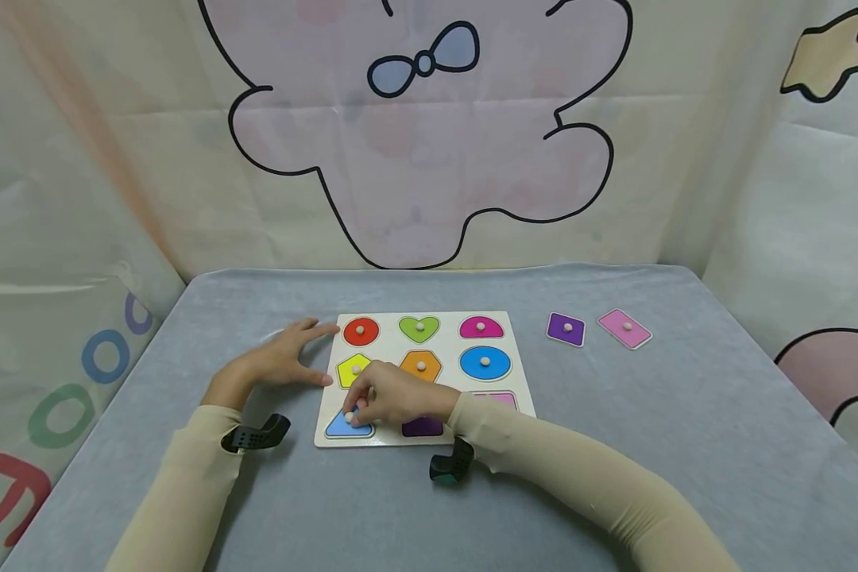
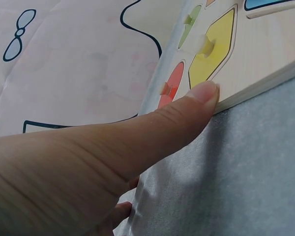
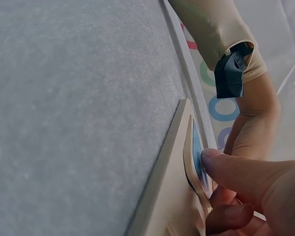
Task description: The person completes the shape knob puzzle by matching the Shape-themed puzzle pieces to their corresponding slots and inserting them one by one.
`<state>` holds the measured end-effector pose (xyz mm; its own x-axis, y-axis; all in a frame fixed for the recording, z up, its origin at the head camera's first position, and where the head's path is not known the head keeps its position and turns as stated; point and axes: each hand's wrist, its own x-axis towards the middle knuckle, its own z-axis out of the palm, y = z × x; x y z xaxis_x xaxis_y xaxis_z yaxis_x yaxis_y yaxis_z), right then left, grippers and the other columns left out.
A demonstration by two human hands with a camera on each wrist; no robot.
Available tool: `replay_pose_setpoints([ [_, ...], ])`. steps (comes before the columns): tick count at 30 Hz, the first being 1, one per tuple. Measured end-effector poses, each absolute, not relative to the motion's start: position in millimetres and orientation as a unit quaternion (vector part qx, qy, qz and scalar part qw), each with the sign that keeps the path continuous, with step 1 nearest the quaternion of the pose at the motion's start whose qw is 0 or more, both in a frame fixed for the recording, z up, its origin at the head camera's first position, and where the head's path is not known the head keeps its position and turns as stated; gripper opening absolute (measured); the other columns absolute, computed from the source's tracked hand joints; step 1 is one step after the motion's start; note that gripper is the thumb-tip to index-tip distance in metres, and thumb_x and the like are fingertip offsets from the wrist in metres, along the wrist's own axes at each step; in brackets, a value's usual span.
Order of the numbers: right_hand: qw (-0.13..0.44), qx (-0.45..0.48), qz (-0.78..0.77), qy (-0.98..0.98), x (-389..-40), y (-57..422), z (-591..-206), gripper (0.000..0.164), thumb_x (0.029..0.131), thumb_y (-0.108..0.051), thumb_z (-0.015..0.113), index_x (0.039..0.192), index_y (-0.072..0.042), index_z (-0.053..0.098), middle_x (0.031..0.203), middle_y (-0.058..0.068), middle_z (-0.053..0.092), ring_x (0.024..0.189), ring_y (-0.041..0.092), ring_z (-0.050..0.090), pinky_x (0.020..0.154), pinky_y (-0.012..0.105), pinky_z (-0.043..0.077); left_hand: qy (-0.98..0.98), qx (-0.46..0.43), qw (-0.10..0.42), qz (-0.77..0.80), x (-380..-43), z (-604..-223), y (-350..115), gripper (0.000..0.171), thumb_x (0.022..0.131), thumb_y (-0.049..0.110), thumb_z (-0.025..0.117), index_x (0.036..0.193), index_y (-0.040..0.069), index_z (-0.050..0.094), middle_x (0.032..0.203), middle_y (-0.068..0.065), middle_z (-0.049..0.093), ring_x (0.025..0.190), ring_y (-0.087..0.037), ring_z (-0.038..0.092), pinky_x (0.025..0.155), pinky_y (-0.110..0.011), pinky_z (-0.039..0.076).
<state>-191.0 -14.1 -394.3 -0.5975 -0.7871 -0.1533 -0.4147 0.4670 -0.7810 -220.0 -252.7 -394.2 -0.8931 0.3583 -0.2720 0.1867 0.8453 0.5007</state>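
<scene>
A wooden shape puzzle board (image 1: 386,438) lies on the grey table. My right hand (image 1: 353,411) pinches the knob of the blue triangle piece (image 1: 338,427) at the board's near left corner; in the right wrist view its fingertips (image 3: 221,162) sit on that blue piece (image 3: 196,147). My left hand (image 1: 307,353) lies with fingers straight beside the board's left edge, and its thumb (image 2: 187,105) presses that edge (image 2: 265,83). Red circle (image 1: 361,330), green heart (image 1: 419,328), yellow pentagon (image 1: 353,369), orange hexagon (image 1: 422,365) and blue oval (image 1: 485,362) sit in the board.
A loose purple square (image 1: 566,328) and a loose pink piece (image 1: 624,329) lie on the table right of the board. The board shows a purple recess (image 1: 422,427) and a pink recess (image 1: 499,397) without knobs. Printed curtains hang behind and at both sides.
</scene>
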Motion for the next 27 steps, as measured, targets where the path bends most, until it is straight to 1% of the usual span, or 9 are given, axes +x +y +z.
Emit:
replay_pose_setpoints([
  [9, 0.258, -0.364, -0.357, 0.82, -190.6, -14.6, -395.6, 0.01, 0.089, -0.009, 0.077, 0.099, -0.007, 0.079, 0.067, -0.007, 0.053, 0.067, 0.004, 0.049, 0.061, 0.014, 0.037, 0.942, 0.143, 0.186, 0.24, -219.9, -393.4, -250.5, 0.093, 0.081, 0.044, 0.082, 0.158, 0.019, 0.035, 0.166, -0.029, 0.014, 0.15, -0.054, 0.014, 0.112, -0.079, 0.023],
  [17, 0.257, -0.362, -0.356, 0.822, -191.6, -15.9, -395.8, 0.009, 0.088, -0.009, 0.078, 0.097, -0.008, 0.079, 0.067, -0.006, 0.053, 0.067, 0.005, 0.049, 0.059, 0.014, 0.037, 0.943, 0.148, 0.178, 0.24, -222.0, -394.8, -250.9, 0.094, 0.08, 0.043, 0.083, 0.157, 0.018, 0.036, 0.165, -0.03, 0.015, 0.15, -0.055, 0.015, 0.112, -0.079, 0.025],
  [23, 0.264, -0.358, -0.356, 0.822, -190.9, -15.2, -396.5, 0.009, 0.089, -0.015, 0.079, 0.097, -0.011, 0.078, 0.069, -0.006, 0.054, 0.07, 0.005, 0.049, 0.062, 0.015, 0.036, 0.943, 0.151, 0.178, 0.238, -221.9, -395.0, -250.4, 0.093, 0.081, 0.044, 0.082, 0.157, 0.019, 0.035, 0.165, -0.03, 0.015, 0.15, -0.055, 0.015, 0.112, -0.079, 0.024],
  [27, 0.259, -0.365, -0.356, 0.82, -189.7, -13.8, -393.0, 0.011, 0.091, -0.019, 0.077, 0.098, -0.011, 0.078, 0.07, -0.007, 0.055, 0.064, 0.006, 0.049, 0.058, 0.016, 0.035, 0.943, 0.153, 0.177, 0.238, -221.9, -395.3, -250.7, 0.093, 0.081, 0.043, 0.083, 0.157, 0.019, 0.036, 0.165, -0.03, 0.015, 0.15, -0.055, 0.015, 0.111, -0.079, 0.025],
])
